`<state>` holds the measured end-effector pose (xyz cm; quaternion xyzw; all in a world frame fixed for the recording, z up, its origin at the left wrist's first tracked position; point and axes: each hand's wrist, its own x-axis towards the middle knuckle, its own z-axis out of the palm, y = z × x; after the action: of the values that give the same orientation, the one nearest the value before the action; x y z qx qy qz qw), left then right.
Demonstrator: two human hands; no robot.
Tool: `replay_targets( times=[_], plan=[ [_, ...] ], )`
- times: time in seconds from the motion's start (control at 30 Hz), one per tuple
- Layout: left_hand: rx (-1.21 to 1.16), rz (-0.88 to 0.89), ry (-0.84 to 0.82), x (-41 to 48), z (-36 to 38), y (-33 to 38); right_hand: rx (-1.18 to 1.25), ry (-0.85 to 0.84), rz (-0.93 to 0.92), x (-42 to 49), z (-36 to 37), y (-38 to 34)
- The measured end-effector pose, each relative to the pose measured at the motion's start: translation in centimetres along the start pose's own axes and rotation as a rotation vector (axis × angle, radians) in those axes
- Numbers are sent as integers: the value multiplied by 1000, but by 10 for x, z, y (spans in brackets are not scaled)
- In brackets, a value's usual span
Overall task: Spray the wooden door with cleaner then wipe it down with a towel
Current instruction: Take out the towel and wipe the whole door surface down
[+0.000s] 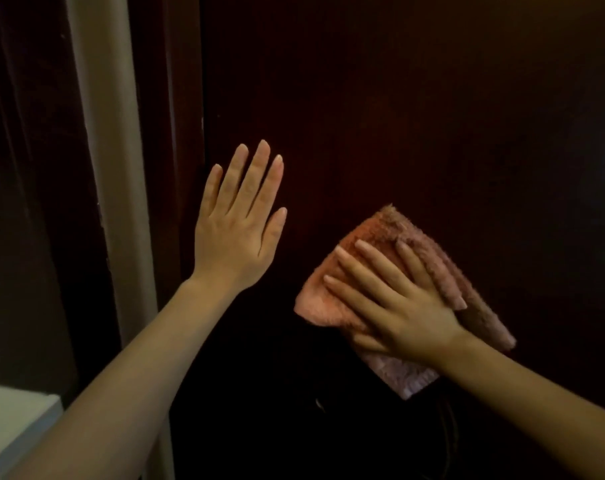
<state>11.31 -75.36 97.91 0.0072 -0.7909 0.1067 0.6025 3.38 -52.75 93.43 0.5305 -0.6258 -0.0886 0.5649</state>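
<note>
Head view: right hand [398, 299] spread flat, pressing towel [391, 230] on door [432, 116]; left hand [238, 233] spread alongside.

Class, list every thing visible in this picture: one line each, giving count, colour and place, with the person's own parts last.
wooden door: one, dark reddish brown, fills centre and right.
towel: one, pink-orange, folded, pressed flat on the door, lower right.
door frame: one pale strip, left of the door.
white surface: one, bottom left corner.
left hand: one, bare, fingers spread, flat against the door's left edge.
right hand: one, bare, flat on the towel.
</note>
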Motion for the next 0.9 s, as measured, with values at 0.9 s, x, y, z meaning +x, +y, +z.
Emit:
replay_targets(
  times=[0.9],
  plan=[
    [9, -24, -3, -4, 0, -1, 206, 43, 50, -24, 29, -64]
  ],
)
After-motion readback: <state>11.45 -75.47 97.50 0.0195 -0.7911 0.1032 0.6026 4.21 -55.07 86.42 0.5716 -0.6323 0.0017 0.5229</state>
